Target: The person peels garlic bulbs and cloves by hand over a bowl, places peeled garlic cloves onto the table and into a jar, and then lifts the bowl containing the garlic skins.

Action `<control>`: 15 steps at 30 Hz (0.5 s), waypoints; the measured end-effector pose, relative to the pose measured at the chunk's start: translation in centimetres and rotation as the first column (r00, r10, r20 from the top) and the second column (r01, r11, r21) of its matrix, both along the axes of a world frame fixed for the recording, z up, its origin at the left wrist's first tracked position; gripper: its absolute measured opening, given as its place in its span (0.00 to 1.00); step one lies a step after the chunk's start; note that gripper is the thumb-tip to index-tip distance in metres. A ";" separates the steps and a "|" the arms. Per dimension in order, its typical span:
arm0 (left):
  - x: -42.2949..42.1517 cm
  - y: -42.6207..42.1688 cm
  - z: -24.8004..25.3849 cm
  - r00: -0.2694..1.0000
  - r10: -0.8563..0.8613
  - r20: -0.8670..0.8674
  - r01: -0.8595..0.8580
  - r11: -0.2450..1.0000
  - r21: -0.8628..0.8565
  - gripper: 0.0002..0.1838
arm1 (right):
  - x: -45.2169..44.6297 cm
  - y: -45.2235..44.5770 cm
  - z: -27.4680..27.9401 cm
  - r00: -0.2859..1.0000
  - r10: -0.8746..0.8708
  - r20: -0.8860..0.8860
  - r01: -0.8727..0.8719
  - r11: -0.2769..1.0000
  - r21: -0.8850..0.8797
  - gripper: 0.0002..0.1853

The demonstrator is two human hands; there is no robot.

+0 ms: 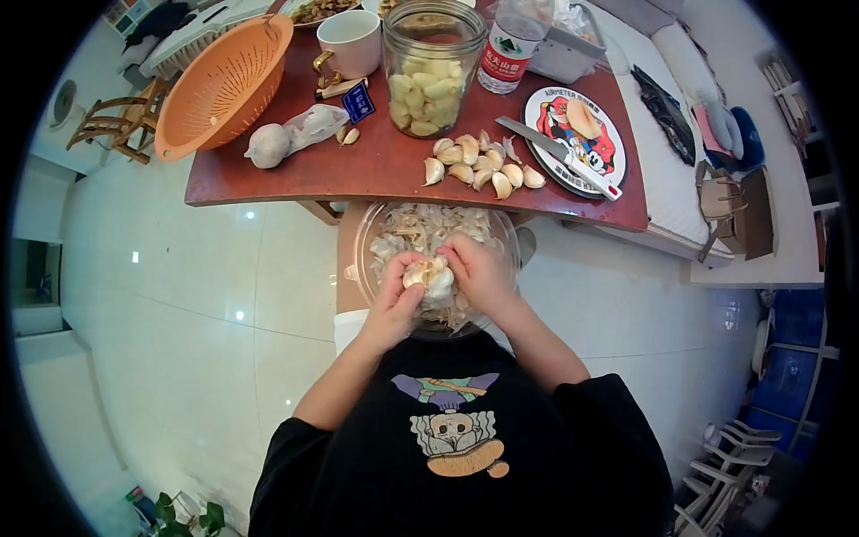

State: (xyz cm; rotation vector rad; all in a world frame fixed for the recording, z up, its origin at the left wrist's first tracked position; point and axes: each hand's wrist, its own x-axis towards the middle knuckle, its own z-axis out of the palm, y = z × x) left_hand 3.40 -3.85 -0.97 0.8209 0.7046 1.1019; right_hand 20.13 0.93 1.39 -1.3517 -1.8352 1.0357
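A partly opened garlic bulb (433, 285) is held between both hands over a clear bowl (360, 259) of papery garlic skins (438, 224). My left hand (395, 304) grips the bulb's left side. On its upper right, the fingers of my right hand (477, 276) are closed against it. Beyond the bowl, a pile of unpeeled garlic cloves (479, 164) lies near the table's front edge. Behind them stands a glass jar (433, 80) of peeled cloves. A knife (559, 154) rests across a cartoon plate (617, 148), which also carries a pale, flat piece (583, 118).
An orange colander (228, 85) leans over the left end of the red-brown table (385, 181). Near it lie a bagged garlic bulb (270, 145) and a mug (351, 43). A water bottle (506, 55) stands right of the jar. Tiled floor (206, 295) surrounds the seat.
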 end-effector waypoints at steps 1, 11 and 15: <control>-0.2 0.2 0.1 0.998 0.021 -0.058 -0.018 0.998 0.058 0.20 | 0.7 0.5 -0.6 0.993 0.047 0.109 -0.058 0.993 0.104 0.03; -0.9 1.1 0.4 0.995 -0.020 -0.101 0.020 1.000 -0.003 0.20 | 1.2 1.0 2.1 0.958 0.205 0.201 -0.280 0.815 0.508 0.14; -1.3 1.2 0.6 0.997 -0.068 -0.031 0.066 0.996 -0.063 0.20 | 1.9 0.8 1.1 0.957 0.282 -0.067 -0.271 0.953 0.139 0.10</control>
